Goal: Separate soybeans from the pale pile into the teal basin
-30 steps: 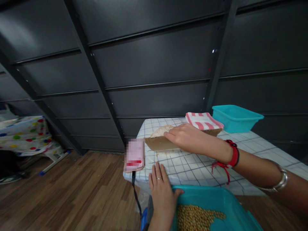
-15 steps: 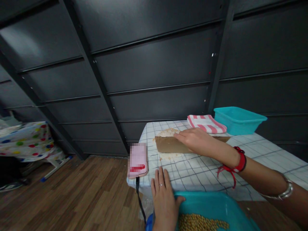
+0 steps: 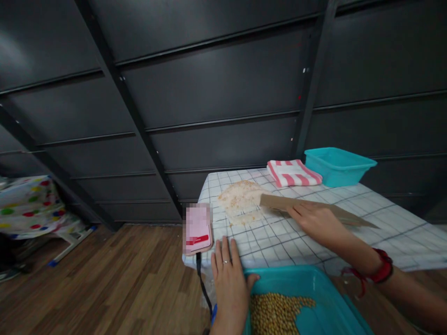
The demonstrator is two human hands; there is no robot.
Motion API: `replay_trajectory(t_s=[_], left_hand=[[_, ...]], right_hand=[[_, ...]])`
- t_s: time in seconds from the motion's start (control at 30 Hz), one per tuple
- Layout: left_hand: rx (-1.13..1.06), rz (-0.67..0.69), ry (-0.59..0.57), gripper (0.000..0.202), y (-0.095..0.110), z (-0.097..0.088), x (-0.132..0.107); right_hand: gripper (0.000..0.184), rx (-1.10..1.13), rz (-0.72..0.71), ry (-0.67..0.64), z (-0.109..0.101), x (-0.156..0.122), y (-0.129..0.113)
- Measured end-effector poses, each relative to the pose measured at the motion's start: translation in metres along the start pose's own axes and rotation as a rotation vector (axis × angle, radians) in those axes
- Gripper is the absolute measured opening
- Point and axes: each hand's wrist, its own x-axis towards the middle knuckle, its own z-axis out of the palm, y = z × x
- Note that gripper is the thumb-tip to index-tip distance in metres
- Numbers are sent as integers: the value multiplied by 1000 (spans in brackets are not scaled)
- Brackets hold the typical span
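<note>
My right hand (image 3: 316,222) grips a long brown cardboard piece (image 3: 342,215), held low over the checked tablecloth (image 3: 384,228) to the right of a pale heap of husks or grain (image 3: 241,200). My left hand (image 3: 228,274) rests with fingers together on the table's near edge, its thumb hooked over the rim of a teal tub (image 3: 279,272). Yellow beans (image 3: 275,314) fill that tub's bottom.
A pink phone (image 3: 197,228) with a black cable lies at the table's left corner. A red-and-white striped cloth (image 3: 292,172) and a second teal tub (image 3: 337,165) stand at the back. Dark panelled wall behind; wooden floor and a dotted cloth (image 3: 24,207) to the left.
My right hand has drawn the cardboard to the right and toward me, uncovering the pale heap it stood over. My left hand has kept its place on the tub rim.
</note>
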Motion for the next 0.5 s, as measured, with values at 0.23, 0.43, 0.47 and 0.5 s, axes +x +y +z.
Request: replay_trajectory(t_s=[0.23, 0.43, 0.47, 0.5], left_hand=[[-2, 18, -66, 71, -4, 4, -1], [-25, 26, -149, 75, -6, -5, 4], [-21, 23, -161, 75, -5, -7, 6], [-14, 18, -174, 75, -5, -10, 8]], right_hand=[[20, 350, 90, -101, 15, -32, -23], [19, 675, 50, -122, 6, -60, -38], [19, 685, 46, -136, 5, -63, -40], [20, 691, 52, -145, 5, -65, -43]])
